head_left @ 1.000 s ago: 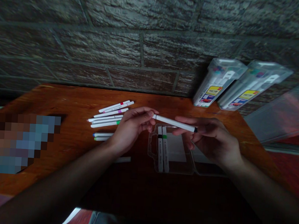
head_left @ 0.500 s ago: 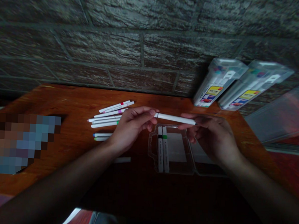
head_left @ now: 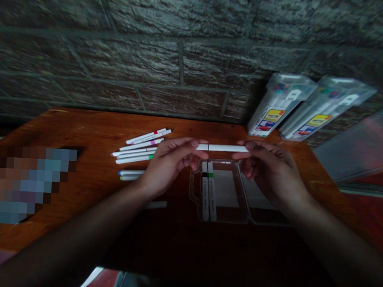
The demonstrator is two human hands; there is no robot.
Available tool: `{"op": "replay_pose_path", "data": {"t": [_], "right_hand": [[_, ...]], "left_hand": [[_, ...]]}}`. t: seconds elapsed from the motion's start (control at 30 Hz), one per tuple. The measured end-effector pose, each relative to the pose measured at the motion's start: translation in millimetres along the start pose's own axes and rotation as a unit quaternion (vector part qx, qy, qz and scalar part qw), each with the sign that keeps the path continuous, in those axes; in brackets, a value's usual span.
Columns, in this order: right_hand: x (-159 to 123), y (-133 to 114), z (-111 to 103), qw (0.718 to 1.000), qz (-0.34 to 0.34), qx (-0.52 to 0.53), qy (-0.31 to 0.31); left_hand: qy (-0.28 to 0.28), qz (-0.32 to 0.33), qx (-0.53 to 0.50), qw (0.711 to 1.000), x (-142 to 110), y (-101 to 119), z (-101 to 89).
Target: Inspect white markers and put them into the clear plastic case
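A white marker pen (head_left: pixel 225 148) with a thin dark ring lies level between my hands, above the table. My left hand (head_left: pixel 174 159) pinches its left end between thumb and fingers. At the other end, my right hand (head_left: pixel 264 163) grips it the same way. Below them lies an open clear plastic case (head_left: pixel 244 198). In its left half two white markers rest side by side, one with a black band (head_left: pixel 204 196) and one with a green band (head_left: pixel 212 196). Several loose white markers (head_left: pixel 134 156) lie left of my left hand, some partly hidden by it.
Two closed clear marker cases (head_left: pixel 267 105) (head_left: pixel 323 112) stand at the back right against the stone-patterned wall (head_left: pixel 202 66). A blurred-out patch (head_left: pixel 33 186) covers something on the left of the wooden table (head_left: pixel 91 133). A white piece (head_left: pixel 157 204) lies by my left forearm.
My right hand has moved slightly left and up and now grips the marker's right end. The marker has turned from a slight tilt to level.
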State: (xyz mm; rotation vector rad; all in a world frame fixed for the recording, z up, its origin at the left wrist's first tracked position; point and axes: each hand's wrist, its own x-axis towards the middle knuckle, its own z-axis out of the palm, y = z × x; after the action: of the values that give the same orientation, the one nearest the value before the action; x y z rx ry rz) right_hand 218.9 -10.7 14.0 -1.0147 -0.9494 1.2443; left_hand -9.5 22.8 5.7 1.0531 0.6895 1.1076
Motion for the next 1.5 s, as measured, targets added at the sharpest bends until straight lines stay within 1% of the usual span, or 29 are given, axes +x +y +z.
{"op": "replay_pose_path", "data": {"t": [0.1, 0.23, 0.6, 0.7, 0.83, 1.0, 1.27, 1.43, 1.5], "right_hand": [[0.7, -1.0, 1.0, 1.0, 0.015, 0.004, 0.007], [0.2, -1.8, 1.8, 0.999, 0.045, 0.008, 0.018], [0.3, -3.0, 1.7, 0.998, 0.056, 0.009, 0.021], [1.2, -3.0, 1.8, 0.998, 0.056, 0.013, 0.03], [3.0, -1.7, 0.2, 0.998, 0.055, 0.02, 0.036], [3.5, -1.1, -2.3, 0.999, 0.043, 0.02, 0.024], [2.2, -1.9, -2.4, 0.999, 0.019, 0.001, 0.027], [1.4, -1.5, -1.9, 0.999, -0.012, -0.019, 0.029], [1.1, -1.6, -1.6, 0.999, -0.025, -0.027, 0.029]], "left_hand": [[-0.005, -0.013, -0.018, 1.0, 0.2, 1.1, -0.5], [-0.012, -0.013, -0.019, 1.0, 0.3, 1.1, -2.5], [-0.011, -0.03, -0.026, 0.999, -0.1, 0.6, -2.3], [-0.034, -0.029, -0.035, 0.998, -1.2, 1.6, -1.5], [-0.092, -0.022, -0.043, 0.995, -4.4, 3.3, -0.2], [-0.126, -0.018, -0.035, 0.991, -7.4, 3.7, 0.5], [-0.128, -0.007, 0.019, 0.992, -9.2, 3.6, 0.1], [-0.134, -0.004, 0.019, 0.991, -8.2, 3.3, -0.2], [-0.127, 0.0, 0.024, 0.992, -7.7, 2.7, -0.6]]}}
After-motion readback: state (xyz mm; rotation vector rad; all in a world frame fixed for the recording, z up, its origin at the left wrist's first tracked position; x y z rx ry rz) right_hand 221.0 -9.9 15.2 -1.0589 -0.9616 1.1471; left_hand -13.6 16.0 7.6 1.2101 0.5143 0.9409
